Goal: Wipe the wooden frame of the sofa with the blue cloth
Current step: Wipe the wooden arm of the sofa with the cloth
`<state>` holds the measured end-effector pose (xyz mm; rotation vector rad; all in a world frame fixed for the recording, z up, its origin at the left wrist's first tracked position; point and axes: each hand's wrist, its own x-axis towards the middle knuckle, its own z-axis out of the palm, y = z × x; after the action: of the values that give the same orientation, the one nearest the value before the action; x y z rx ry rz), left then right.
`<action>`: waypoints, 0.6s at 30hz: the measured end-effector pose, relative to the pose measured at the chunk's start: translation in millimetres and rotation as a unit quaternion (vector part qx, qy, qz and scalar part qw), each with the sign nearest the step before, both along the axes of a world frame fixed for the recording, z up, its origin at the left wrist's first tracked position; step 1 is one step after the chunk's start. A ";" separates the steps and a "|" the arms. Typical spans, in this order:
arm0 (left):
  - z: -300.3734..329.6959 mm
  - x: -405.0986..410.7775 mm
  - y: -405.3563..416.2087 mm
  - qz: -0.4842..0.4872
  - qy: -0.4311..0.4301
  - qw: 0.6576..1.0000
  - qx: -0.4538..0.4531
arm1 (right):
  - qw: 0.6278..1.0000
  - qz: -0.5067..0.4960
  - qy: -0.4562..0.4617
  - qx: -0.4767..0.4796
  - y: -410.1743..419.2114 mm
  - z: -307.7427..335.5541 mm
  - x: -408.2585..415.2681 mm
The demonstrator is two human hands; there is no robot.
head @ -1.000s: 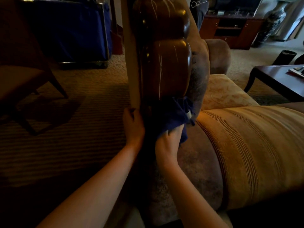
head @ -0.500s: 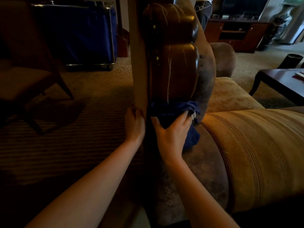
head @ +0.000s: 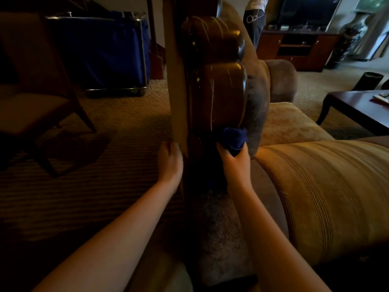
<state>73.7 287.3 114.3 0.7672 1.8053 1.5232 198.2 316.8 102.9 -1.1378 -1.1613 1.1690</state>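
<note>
The sofa's dark glossy wooden frame [head: 216,91] runs away from me down the middle of the view, carved in rounded lobes with pale scratches. My right hand [head: 234,163] is shut on the bunched blue cloth [head: 234,139] and presses it against the near end of the lower lobe, at its right edge. My left hand [head: 169,163] rests flat against the frame's lighter left side panel [head: 174,91], fingers together, holding nothing.
A tan striped bolster cushion [head: 326,197] and sofa seat lie to the right. A dark coffee table [head: 357,106] stands at far right. On the left are a wooden chair [head: 35,108] and a blue cart [head: 101,53] on carpet. A person stands behind near a TV cabinet [head: 299,49].
My right hand has gathered the spread cloth into a tight bunch and shifted to the right edge of the wooden lobe. The left hand stays on the side panel.
</note>
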 end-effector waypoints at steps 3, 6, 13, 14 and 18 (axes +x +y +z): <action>0.8 3.9 -1.3 0.021 -0.004 1.000 0.005 | 0.985 -0.054 -0.155 0.052 -5.7 0.2 -17.1; -5.5 3.7 -0.2 0.024 -0.025 0.999 0.024 | 0.973 -0.041 -0.224 0.024 6.4 8.6 -19.1; -20.2 3.9 2.0 0.018 -0.030 0.999 0.033 | 0.997 0.076 -0.027 0.007 20.6 16.0 19.4; -23.1 3.6 2.2 0.019 -0.034 0.999 0.027 | 0.999 0.043 -0.023 0.014 12.5 13.2 16.6; -32.7 -1.7 6.5 0.037 -0.066 0.997 0.021 | 0.984 -0.082 -0.110 0.115 -24.2 -3.3 -6.0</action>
<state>72.0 293.8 81.6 0.6100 1.7254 1.6253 192.2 292.6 99.6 -1.1782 -1.3072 0.7756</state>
